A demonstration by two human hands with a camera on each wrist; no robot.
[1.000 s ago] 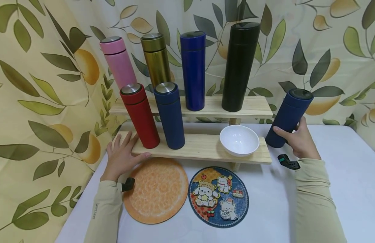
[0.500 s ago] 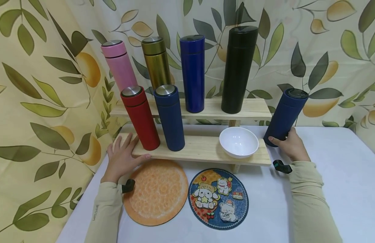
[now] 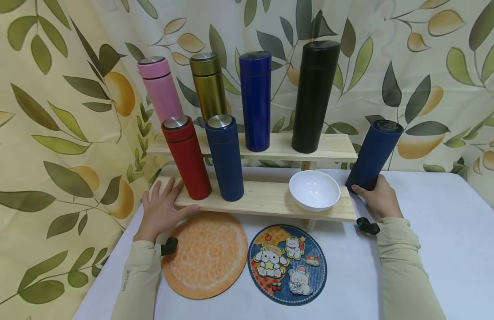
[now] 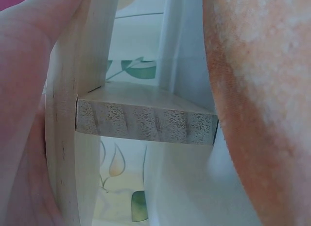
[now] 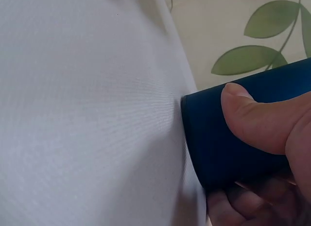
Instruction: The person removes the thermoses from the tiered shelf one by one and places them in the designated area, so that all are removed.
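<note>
My right hand (image 3: pixel 376 198) grips a navy vacuum flask (image 3: pixel 375 153) low near its base, just right of the wooden shelf. In the right wrist view, the thumb lies along the flask (image 5: pixel 209 138) with fingers curled beneath, its base against the white cloth. My left hand (image 3: pixel 161 213) rests on the left end of the lower shelf board (image 3: pixel 263 195), fingers spread and thumb at the front edge. Beside its fingertips stand a red flask (image 3: pixel 187 160) and a blue flask (image 3: pixel 225 160). The left wrist view shows the shelf's support (image 4: pixel 146 121) below the board.
A white bowl (image 3: pixel 314 191) sits on the lower board's right. The upper board (image 3: pixel 280 144) bears pink (image 3: pixel 159 89), gold (image 3: pixel 208 86), glossy blue (image 3: pixel 256 102) and black (image 3: pixel 316 98) flasks. An orange round mat (image 3: pixel 205 258) and cartoon mat (image 3: pixel 288 266) lie in front.
My right hand has slid down toward the navy flask's base and moved left. The flask has shifted slightly left toward the shelf. The left hand keeps its place.
</note>
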